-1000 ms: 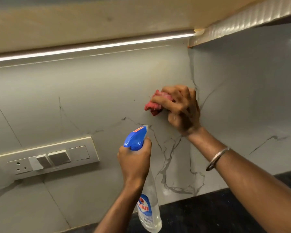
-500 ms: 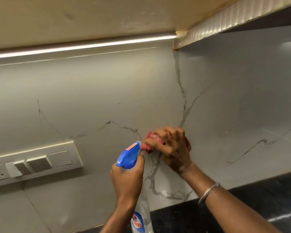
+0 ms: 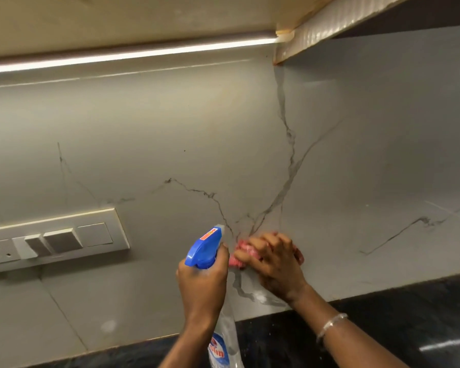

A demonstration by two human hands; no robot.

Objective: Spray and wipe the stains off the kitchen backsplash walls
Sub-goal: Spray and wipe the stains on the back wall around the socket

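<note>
Two hands in view, both busy. Left hand (image 3: 202,284) grips the neck of a clear spray bottle (image 3: 204,248) with a blue trigger head. Its fingers (image 3: 225,247) are curled round the neck, one fingertip up against the head. Bottle is roughly upright, nozzle toward the backsplash (image 3: 170,134), just beside the right hand (image 3: 278,266). Right hand presses a pink-red cloth (image 3: 242,247) onto the backsplash, fingers bent over the bunched cloth and clamped on it. Cloth pokes out on both sides of the hand. It sits low on the wall, at the inner corner where the two grey veined panels meet, a little above the black worktop (image 3: 388,322). Wet sheen on the wall just under the cloth. Silver bangle (image 3: 329,325) on the right wrist. White switch panel (image 3: 59,239) with a socket on the wall to the left, well apart from the hands. Lit light strip (image 3: 130,55) runs under the cabinet along the top.
</note>
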